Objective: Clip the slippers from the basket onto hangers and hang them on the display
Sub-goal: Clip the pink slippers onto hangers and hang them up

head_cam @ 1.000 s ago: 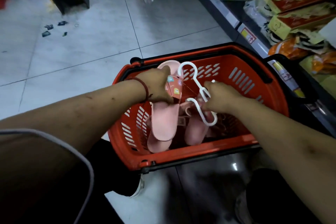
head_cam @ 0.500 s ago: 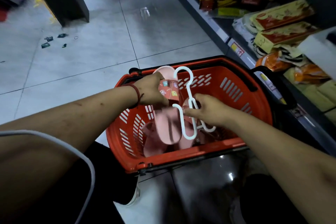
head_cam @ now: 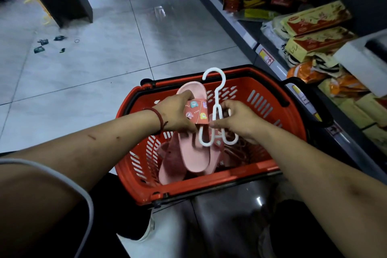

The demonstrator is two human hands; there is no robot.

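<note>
Since half a second before, both hands had lifted the pair of work pieces higher over the red slotted plastic basket (head_cam: 270,172), and the white plastic double-hook hanger (head_cam: 215,111) had swung closer to upright, its top hook pointing away from the person. Nearest, more pink slippers (head_cam: 169,165) lay heaped in the basket; just above, the left hand (head_cam: 178,114) gripped the pink foam slipper with a cartoon-printed strap (head_cam: 195,111), its long axis running near to far. The right hand (head_cam: 236,120) pinched the hanger's stem, touching the strap's right edge, so the clipping would likely turn on sliding the lower left loop leftward under that strap.
</note>
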